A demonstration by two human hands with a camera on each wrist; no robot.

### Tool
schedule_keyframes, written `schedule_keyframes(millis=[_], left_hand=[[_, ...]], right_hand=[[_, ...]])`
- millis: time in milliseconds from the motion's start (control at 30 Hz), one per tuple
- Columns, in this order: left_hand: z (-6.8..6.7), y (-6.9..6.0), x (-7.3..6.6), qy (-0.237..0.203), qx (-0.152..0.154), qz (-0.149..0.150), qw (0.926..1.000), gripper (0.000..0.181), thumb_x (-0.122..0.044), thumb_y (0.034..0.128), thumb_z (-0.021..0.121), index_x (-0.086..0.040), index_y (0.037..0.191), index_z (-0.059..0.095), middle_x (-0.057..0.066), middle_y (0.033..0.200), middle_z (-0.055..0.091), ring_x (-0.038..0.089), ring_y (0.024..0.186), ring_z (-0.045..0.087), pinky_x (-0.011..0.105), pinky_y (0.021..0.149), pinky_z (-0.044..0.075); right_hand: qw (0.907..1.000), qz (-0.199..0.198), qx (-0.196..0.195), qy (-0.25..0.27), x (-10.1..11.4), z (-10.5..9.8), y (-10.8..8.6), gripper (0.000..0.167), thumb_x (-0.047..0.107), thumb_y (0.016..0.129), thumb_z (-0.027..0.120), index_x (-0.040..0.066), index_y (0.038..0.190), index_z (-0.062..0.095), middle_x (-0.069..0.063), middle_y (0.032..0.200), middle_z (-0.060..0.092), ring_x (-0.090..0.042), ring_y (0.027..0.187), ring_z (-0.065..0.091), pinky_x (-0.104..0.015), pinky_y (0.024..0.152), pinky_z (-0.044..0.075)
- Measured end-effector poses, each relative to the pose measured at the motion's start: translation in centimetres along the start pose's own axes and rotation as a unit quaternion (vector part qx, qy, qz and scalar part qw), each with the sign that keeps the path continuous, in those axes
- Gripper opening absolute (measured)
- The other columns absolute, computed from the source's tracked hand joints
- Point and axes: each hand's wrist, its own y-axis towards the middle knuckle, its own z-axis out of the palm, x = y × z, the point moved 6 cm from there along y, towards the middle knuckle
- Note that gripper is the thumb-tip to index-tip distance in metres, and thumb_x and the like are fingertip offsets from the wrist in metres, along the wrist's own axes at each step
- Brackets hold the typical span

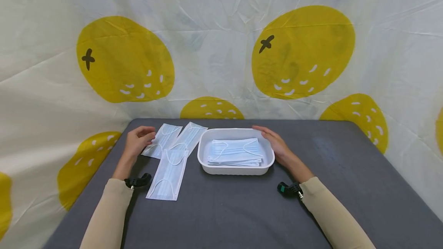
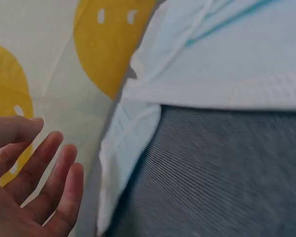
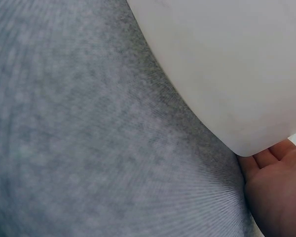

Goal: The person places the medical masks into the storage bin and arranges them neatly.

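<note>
Beside the mask at the back left [image 1: 165, 138], my left hand [image 1: 139, 140] hovers with loosely bent fingers and holds nothing. In the left wrist view its fingers [image 2: 44, 182] are spread, apart from the masks. Another pleated blue face mask [image 1: 192, 135] lies just to the right, and a third mask [image 1: 169, 176] lies nearer, overlapping them. A white plastic tub [image 1: 228, 170] contains a stack of blue masks [image 1: 237, 151] with white ear loops. My right hand [image 1: 275, 145] grips the tub at its back right corner; the wall partly hides its fingers in the right wrist view.
A dark grey cloth covers the table [image 1: 221, 210]. Behind it hangs a pale curtain [image 1: 214, 60] printed with large yellow fruit, close to the table's back and left edges. Dark bands with camera mounts [image 1: 138, 181] sit at both wrists.
</note>
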Motion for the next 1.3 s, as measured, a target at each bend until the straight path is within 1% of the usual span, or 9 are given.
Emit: schedule_keyframes(millis=[67,167,300,367,567,767,1000,1200,1300], left_hand=[[-0.3,0.0,0.8,0.03,-0.014,-0.007,0.9994,0.032,-0.017,0.0997,0.069,0.001,0.126,0.069,0.02,0.119,0.072,0.021,0.095,0.071,0.021,0.074,0.06],[-0.6,-0.1,1.3,0.1,-0.025,0.011,0.9946,0.028,-0.017,0.0995,0.069,-0.002,0.122,0.071,0.021,0.118,0.073,0.029,0.099,0.07,0.021,0.075,0.056],[-1.0,-0.2,1.2,0.18,-0.029,0.055,0.9817,0.025,-0.015,0.0963,0.072,-0.002,0.118,0.073,0.021,0.113,0.075,0.038,0.101,0.072,0.036,0.082,0.055],[-1.0,-0.2,1.2,0.198,-0.022,0.064,0.9779,0.028,-0.013,0.0945,0.073,-0.001,0.119,0.072,0.022,0.114,0.075,0.04,0.102,0.073,0.044,0.085,0.056],[-1.0,0.0,1.6,0.202,0.003,0.055,0.9778,0.037,-0.015,0.0928,0.076,0.001,0.125,0.069,0.024,0.122,0.072,0.042,0.108,0.072,0.054,0.089,0.06],[-0.8,-0.1,1.9,0.208,0.015,0.066,0.9757,0.038,-0.015,0.0935,0.075,0.002,0.127,0.068,0.025,0.123,0.072,0.042,0.107,0.072,0.055,0.092,0.059],[-0.5,0.0,1.8,0.218,0.04,0.071,0.9726,0.042,-0.01,0.0911,0.077,0.001,0.13,0.066,0.026,0.126,0.07,0.041,0.106,0.071,0.055,0.093,0.058],[-0.7,0.2,1.2,0.245,0.028,0.058,0.9674,0.044,-0.006,0.0862,0.079,0.0,0.128,0.067,0.026,0.124,0.071,0.039,0.098,0.073,0.055,0.089,0.057],[-0.8,0.1,1.2,0.258,0.028,0.047,0.9646,0.044,-0.009,0.0863,0.078,-0.001,0.128,0.067,0.025,0.125,0.071,0.041,0.102,0.072,0.058,0.092,0.053]], right_hand=[[1.0,0.001,0.001,0.003,0.0,0.1,0.0,0.046,0.022,0.114,0.036,0.009,0.157,0.044,-0.012,0.165,0.038,-0.034,0.144,0.045,-0.02,0.1,0.05],[1.0,-0.006,0.0,-0.006,0.1,0.1,0.0,0.047,0.023,0.114,0.036,0.008,0.157,0.043,-0.013,0.167,0.036,-0.034,0.146,0.042,-0.018,0.101,0.047],[0.9998,-0.007,-0.008,-0.015,0.1,0.1,-0.1,0.047,0.023,0.113,0.037,0.008,0.157,0.044,-0.012,0.167,0.036,-0.032,0.147,0.041,-0.017,0.103,0.045],[0.9998,-0.005,-0.01,-0.017,0.2,0.0,-0.1,0.046,0.023,0.113,0.037,0.009,0.156,0.045,-0.011,0.167,0.036,-0.03,0.147,0.042,-0.018,0.103,0.045],[0.9997,-0.003,-0.012,-0.021,0.4,-0.1,-0.1,0.046,0.023,0.113,0.038,0.01,0.156,0.045,-0.009,0.167,0.037,-0.023,0.143,0.046,-0.017,0.102,0.046],[0.9997,0.008,-0.013,-0.017,0.2,0.0,-0.1,0.046,0.023,0.113,0.038,0.011,0.156,0.045,-0.01,0.165,0.039,-0.025,0.141,0.048,-0.018,0.101,0.048],[0.9998,0.001,-0.014,-0.018,0.2,-0.2,-0.2,0.046,0.023,0.113,0.038,0.01,0.156,0.046,-0.01,0.166,0.038,-0.026,0.143,0.045,-0.018,0.103,0.046],[0.9997,0.005,-0.012,-0.019,-0.1,-0.7,0.0,0.046,0.024,0.113,0.038,0.011,0.157,0.045,-0.008,0.166,0.038,-0.026,0.144,0.045,-0.017,0.102,0.045],[0.9997,0.006,-0.012,-0.023,-0.1,-0.8,0.0,0.046,0.023,0.113,0.037,0.01,0.157,0.044,-0.008,0.166,0.038,-0.028,0.146,0.043,-0.017,0.102,0.045]])
